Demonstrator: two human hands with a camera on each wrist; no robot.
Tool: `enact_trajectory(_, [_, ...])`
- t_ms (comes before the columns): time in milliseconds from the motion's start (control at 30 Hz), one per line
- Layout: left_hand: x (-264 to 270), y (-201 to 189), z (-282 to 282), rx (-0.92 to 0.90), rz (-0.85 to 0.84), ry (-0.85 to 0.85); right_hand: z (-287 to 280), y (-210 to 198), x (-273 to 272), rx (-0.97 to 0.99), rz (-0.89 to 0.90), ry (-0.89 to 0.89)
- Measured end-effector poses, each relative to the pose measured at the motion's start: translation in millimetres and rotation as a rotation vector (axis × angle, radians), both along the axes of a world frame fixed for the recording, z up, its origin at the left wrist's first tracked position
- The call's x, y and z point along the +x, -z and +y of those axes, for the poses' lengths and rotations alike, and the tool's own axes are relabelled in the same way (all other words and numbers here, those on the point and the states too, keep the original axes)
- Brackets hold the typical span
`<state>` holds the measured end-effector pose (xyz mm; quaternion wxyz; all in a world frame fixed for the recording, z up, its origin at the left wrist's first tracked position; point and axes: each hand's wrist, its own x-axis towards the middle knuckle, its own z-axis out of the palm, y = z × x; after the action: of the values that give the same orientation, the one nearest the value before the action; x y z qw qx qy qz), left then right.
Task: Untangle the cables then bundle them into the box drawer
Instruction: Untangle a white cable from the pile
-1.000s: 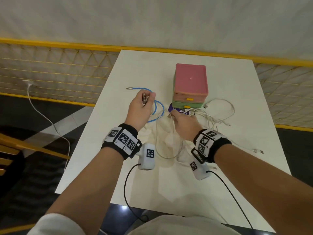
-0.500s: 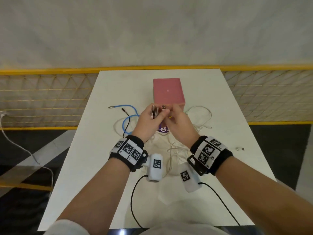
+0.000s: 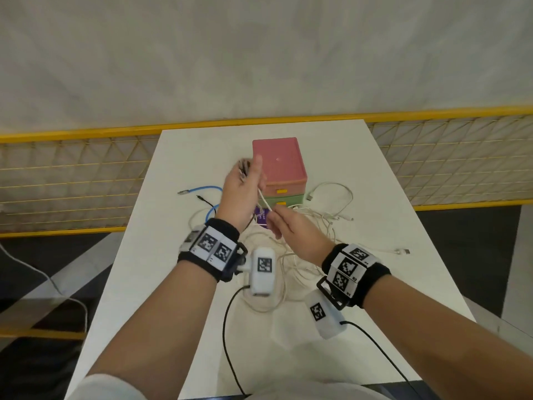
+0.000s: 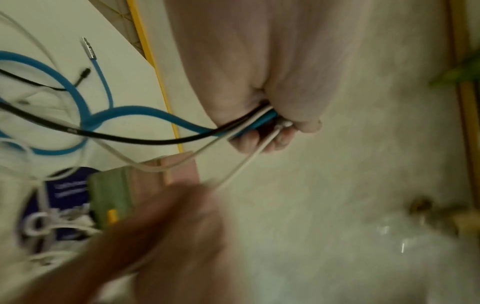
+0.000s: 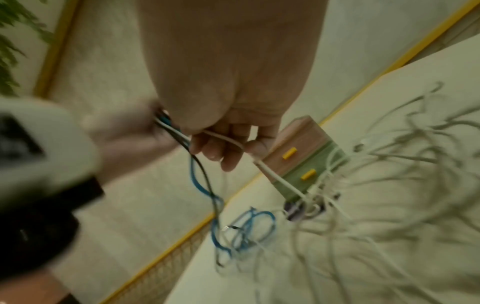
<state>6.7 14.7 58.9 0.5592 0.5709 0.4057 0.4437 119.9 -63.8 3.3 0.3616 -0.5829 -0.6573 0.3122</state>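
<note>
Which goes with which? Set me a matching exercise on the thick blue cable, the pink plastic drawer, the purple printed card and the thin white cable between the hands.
Things:
1. thick blue cable
2. pink plastic drawer
3. purple printed card
4. thin white cable

States:
A. pinched by the right hand, running up to the left hand
B. one end gripped in the left hand, the rest looped on the white table
C. flat on the table before the box, white cables crossing it
D. closed, above the green drawer

Pairs: 1-B, 2-D, 3-C, 4-A
</note>
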Motion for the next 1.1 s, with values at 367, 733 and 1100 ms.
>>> enact_trajectory(367, [-23.6,-25.2,-2.4,0.202,0.736,0.432,-5.1,5.5,51.3,-0.020,0.102,0.296])
enact_trajectory(733, [-45.3,-37.4,37.5,0.334,0.539,-0.368,-28.4,31.9,74.6,-0.196,0.042,0.229])
enact_trajectory(1100, [18.5,31.8,-26.4,0.353,0.751,0.492,-23.6,11.2,52.9,0.083,0.054,0.170])
